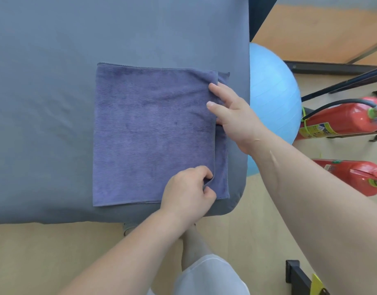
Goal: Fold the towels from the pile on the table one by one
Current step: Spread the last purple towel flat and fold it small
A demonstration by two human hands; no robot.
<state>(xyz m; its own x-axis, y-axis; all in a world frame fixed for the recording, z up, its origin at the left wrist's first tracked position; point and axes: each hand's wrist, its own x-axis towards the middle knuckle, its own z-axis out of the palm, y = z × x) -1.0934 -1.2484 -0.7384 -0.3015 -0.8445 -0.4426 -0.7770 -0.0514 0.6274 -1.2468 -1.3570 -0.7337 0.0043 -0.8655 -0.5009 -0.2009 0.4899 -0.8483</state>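
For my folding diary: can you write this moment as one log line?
towel: folded over, flat on table | left hand: pinches upper layer's edge | right hand: grips same edge farther along

A pale blue inflated exercise ball (272, 92) sits on the light wooden floor (55, 252). Just right of it are two red metal fire extinguishers, the farther one (340, 120) bearing a yellow label (317, 129), the nearer one (353, 175) apart from it. Black metal bars (342, 81) cross beyond them.
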